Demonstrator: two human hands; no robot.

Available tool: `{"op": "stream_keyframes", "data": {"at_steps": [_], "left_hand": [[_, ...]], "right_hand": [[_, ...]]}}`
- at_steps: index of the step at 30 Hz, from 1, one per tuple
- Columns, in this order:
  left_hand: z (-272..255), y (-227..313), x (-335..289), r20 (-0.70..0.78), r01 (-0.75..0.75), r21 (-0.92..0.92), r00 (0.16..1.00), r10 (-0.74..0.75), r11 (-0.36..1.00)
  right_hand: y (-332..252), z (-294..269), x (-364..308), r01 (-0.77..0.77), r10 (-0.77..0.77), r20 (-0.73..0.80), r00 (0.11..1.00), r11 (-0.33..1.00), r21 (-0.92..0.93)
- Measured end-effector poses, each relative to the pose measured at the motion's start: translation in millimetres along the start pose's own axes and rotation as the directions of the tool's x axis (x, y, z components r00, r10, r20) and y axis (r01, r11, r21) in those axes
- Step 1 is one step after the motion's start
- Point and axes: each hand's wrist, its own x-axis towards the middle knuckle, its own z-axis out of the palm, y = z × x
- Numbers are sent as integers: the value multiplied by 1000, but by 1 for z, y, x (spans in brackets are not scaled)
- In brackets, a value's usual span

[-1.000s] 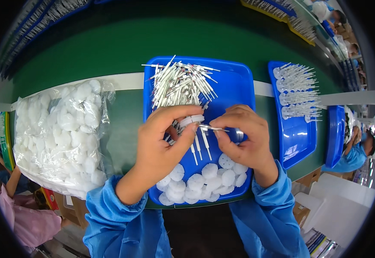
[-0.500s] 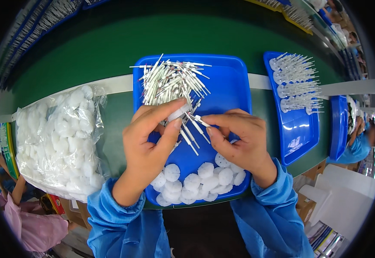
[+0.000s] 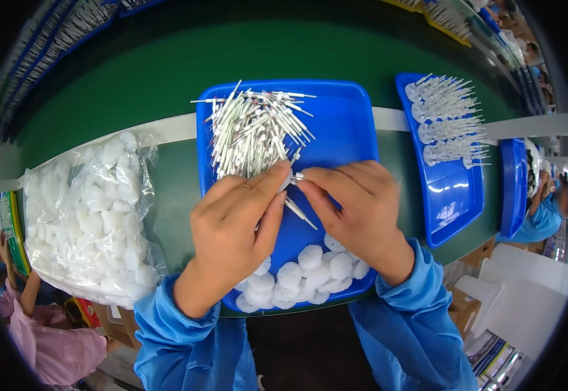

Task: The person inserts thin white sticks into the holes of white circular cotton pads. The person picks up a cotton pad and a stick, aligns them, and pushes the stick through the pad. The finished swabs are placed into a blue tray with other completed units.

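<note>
Both my hands meet over the middle of a blue tray. Between the thumb and fingers of my left hand is a small translucent white disc, mostly covered by the fingers. My right hand pinches a thin white stick, its tip against the disc; whether it is inserted is hidden. A heap of slender white sticks, some with reddish bits, fills the tray's far left. White scalloped discs lie along its near edge. A few loose sticks show below my fingers.
Left of the tray lies a clear bag full of white discs. At the right, a tilted blue tray holds rows of discs with sticks standing in them. Another blue tray is beyond it. Co-workers sit at both sides.
My hands have come closer together, and the right hand has brought its stick up to the disc. My left hand has turned so its fingers cover more of the disc.
</note>
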Motion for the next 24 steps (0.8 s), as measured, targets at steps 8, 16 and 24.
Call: {"op": "stream_keyframes", "data": {"at_steps": [8,16,24], "left_hand": [[0,8,-3,76,294,-201,956,-285,934],[2,11,-9,71,356,-268,934,-350,895],[0,10,-11,94,331,-240,944,-317,913]], "right_hand": [[0,1,0,85,-86,-40,995,996,-33],[2,1,4,99,-97,-35,995,994,52],[2,-3,3,8,-11,19,1000,988,156]]}}
